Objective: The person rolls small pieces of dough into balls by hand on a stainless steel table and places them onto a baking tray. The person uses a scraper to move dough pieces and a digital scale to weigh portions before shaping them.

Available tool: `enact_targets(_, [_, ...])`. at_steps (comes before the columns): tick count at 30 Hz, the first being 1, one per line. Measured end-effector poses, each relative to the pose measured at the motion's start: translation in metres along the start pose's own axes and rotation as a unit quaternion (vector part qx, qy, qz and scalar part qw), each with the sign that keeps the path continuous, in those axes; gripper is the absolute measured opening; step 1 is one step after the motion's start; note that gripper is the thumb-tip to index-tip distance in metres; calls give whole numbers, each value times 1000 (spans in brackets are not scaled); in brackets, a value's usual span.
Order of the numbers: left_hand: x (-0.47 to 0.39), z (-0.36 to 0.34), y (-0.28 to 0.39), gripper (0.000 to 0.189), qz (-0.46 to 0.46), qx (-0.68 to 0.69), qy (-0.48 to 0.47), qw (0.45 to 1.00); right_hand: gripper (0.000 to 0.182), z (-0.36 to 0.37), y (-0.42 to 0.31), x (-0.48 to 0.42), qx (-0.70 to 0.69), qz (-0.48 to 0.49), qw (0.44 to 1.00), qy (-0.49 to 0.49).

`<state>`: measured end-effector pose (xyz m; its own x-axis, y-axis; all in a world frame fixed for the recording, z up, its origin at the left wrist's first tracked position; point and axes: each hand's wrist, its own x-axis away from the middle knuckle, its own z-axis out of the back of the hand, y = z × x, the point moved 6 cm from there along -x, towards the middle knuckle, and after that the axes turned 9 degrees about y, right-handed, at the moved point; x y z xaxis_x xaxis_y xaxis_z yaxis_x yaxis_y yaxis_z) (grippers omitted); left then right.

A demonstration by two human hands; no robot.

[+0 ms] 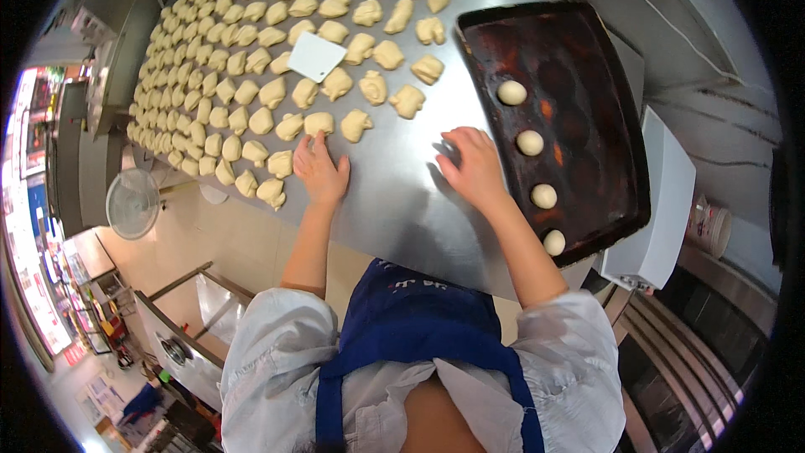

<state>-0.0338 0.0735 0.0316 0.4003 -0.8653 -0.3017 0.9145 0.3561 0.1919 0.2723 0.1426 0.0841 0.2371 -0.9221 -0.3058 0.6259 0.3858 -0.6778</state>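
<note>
Rows of rough dough pieces (272,94) cover the left and far part of a stainless steel table (390,201). My left hand (321,173) is at the near edge of the rows, its fingertips at a dough piece (319,123); whether it grips that piece I cannot tell. Over the bare steel, just left of a dark baking tray (641,157), my right hand (470,165) is curled with thumb and fingers apart, and no dough shows in it. Several smooth round dough balls (530,143) lie in a line along the tray's left side. A white plastic dough scraper (317,56) rests on the dough pieces.
A white box-like appliance (654,201) stands beside the tray on the right, with a white bucket (709,226) beyond it. At the lower left are a round fan (133,204) and a metal-framed cart (182,352). The table's near edge runs before my apron.
</note>
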Motion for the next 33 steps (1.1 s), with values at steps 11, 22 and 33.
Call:
enact_targets(11, [-10,-15,-52,55,51,83,-107,989,19,-149,-14,-53,176,95,978,-61])
enact_targets(22, [92,42,-41,36,-165,322,-99,927,29,-3,-16,187,67,-58,994,59])
enact_targets(33, [33,-43,34,13,-275,289,-97,912,21,-70,15,48,127,148,979,55])
